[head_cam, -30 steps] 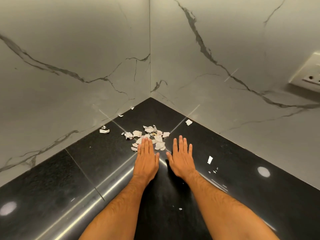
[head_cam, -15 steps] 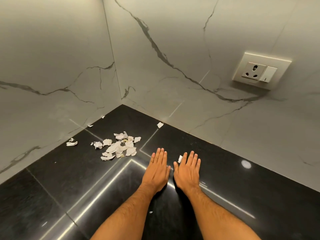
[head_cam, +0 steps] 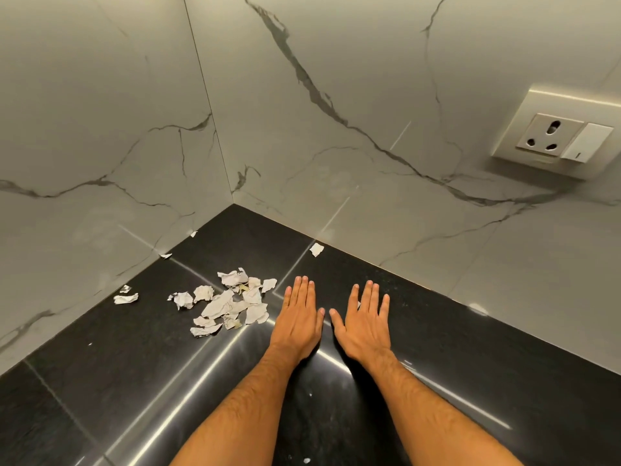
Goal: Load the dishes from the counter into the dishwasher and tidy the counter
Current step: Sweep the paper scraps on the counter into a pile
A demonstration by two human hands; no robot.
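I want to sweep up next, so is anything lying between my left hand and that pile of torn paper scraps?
Nothing visible does. The left hand lies flat on the black counter, just right of the pile of torn paper scraps, with only bare counter between them. The right hand lies farther right.

Two pale marble-look wall panels (head_cam: 336, 79) with dark grey veins meet in a corner above a polished black stone table (head_cam: 487, 381); a cream socket-and-switch plate (head_cam: 557, 134) is set in the right-hand wall, and streaks and spots of reflected light shine on the glossy dark surface
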